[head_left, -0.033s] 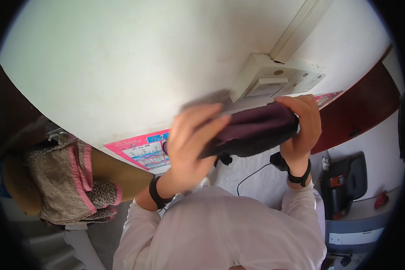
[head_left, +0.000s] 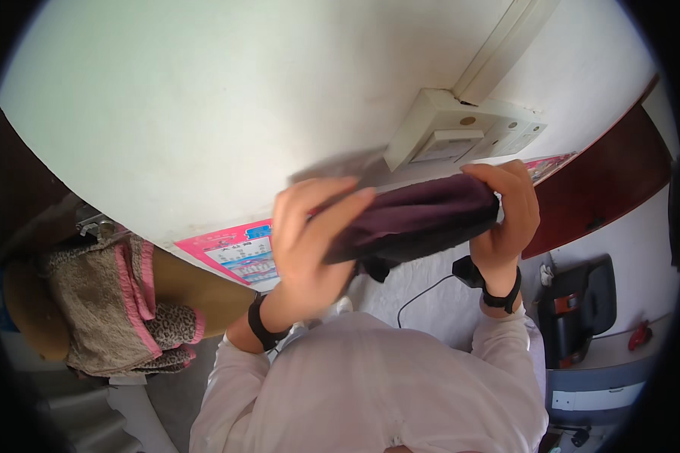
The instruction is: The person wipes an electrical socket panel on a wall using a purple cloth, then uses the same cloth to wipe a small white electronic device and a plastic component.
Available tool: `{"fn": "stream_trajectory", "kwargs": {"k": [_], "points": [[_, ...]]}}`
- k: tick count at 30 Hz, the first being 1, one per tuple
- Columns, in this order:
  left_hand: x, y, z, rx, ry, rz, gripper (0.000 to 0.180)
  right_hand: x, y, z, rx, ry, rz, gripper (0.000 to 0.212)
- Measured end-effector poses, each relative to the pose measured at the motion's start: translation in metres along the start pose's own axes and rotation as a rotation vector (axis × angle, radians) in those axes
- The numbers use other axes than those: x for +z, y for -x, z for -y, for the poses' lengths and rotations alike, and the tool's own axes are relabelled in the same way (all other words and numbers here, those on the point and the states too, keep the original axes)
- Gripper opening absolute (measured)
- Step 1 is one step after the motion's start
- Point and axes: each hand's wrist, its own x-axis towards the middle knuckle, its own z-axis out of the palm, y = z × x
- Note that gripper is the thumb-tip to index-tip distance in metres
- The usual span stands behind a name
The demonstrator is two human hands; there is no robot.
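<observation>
In front of the wall I hold a folded, dark purple and black cloth (head_left: pixel 423 219), soft-looking and stretched lengthwise between my hands. My right hand (head_left: pixel 510 215) is closed round its right end, fingers bent over the top edge. At the left end my left hand (head_left: pixel 304 245) grips the cloth, fingers curved over its upper side; part of that end is hidden behind them. Each wrist wears a black band. Just above the cloth, a white switch box (head_left: pixel 449 136) is fixed to the wall.
A pale wall (head_left: pixel 204 113) stands close ahead, with a pink-edged poster (head_left: pixel 230 253) low on it. To the left hangs a brown towel (head_left: pixel 102 302) with pink trim. A dark red panel (head_left: pixel 597 181) and a black chair-like object (head_left: pixel 582 309) are at right. A thin black cable (head_left: pixel 423 291) runs below.
My left hand has shifted slightly to the left along with the left end of the cloth. My right hand has barely moved.
</observation>
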Motion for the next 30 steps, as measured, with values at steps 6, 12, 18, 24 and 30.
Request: {"fn": "stream_trajectory", "kwargs": {"k": [6, 12, 18, 24, 30], "points": [[-0.012, -0.014, -0.009, 0.111, -0.221, -0.029, 0.035, -0.007, 0.024, 0.011, 0.376, -0.234, 0.040, 0.020], [0.003, -0.023, -0.024, 0.051, 0.065, -0.149, 0.028, -0.001, 0.036, 0.010, 0.340, -0.364, -0.209, 0.026], [-0.029, -0.019, -0.034, -0.077, -0.493, 0.077, 0.036, 0.004, 0.045, 0.004, 0.352, -0.345, -0.207, 0.028], [-0.037, -0.010, -0.043, -0.678, 0.172, 0.353, 0.041, 0.007, 0.050, 0.009, 0.356, -0.341, -0.223, 0.026], [-0.014, 0.010, -0.037, -0.247, 0.026, 0.038, 0.032, 0.008, 0.072, 0.008, 0.190, -0.252, -0.135, 0.027]]}}
